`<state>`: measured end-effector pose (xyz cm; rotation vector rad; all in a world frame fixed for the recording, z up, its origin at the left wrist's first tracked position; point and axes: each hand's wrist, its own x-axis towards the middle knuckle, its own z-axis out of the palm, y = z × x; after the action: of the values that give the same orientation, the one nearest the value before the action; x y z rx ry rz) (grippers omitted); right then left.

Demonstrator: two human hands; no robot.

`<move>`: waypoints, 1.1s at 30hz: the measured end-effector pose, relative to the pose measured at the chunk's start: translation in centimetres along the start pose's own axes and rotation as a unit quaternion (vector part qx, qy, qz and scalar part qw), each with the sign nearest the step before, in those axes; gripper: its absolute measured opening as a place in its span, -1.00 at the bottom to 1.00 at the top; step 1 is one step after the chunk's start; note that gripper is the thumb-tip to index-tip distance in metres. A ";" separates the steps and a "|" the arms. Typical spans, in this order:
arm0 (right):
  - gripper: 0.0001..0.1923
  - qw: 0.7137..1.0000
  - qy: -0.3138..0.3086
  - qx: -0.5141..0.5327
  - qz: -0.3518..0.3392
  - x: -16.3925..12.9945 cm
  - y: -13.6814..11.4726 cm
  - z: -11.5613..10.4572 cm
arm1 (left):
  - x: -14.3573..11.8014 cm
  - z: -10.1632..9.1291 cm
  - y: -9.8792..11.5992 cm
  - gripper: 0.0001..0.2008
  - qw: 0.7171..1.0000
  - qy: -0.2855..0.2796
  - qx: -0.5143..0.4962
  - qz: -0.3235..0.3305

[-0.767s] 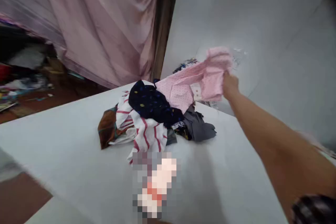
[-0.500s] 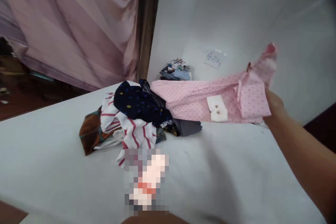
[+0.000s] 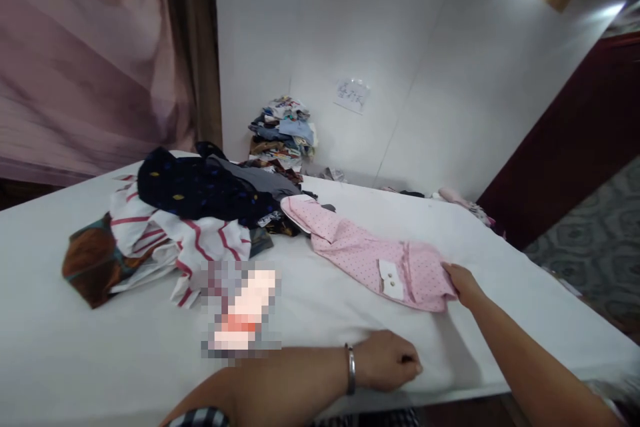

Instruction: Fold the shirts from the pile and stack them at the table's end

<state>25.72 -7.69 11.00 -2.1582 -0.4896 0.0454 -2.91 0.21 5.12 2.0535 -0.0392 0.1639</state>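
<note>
A pink dotted garment [image 3: 370,257] with a white buttoned cuff lies stretched across the white table [image 3: 100,347]. My right hand [image 3: 463,283] holds its near right end, pressed down on the table. My left hand [image 3: 387,360], with a metal bangle at the wrist, rests as a loose fist on the table near the front edge, holding nothing I can see. A heap of clothes [image 3: 185,220] sits at the left: a dark navy patterned piece, a red-and-white striped one, a brown one and a grey one.
A stack of folded clothes [image 3: 283,130] stands at the back against the white wall, under a paper note [image 3: 353,95]. A pink curtain [image 3: 85,60] hangs at the left. A small pink item [image 3: 457,199] lies at the table's far right edge.
My right hand pulled the pink garment off the heap, swung it right and laid it down on the table. My left hand came into view at the front edge.
</note>
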 end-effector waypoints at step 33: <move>-0.58 0.893 -0.049 0.445 0.036 5.3 1.0 -7.3 | 3.2 -18.8 -3.5 -0.79 0.802 0.356 0.421 -0.230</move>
<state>32.45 -11.92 15.39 -1.2666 -0.3450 0.3535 -1.27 18.62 11.14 2.6461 1.1861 0.7425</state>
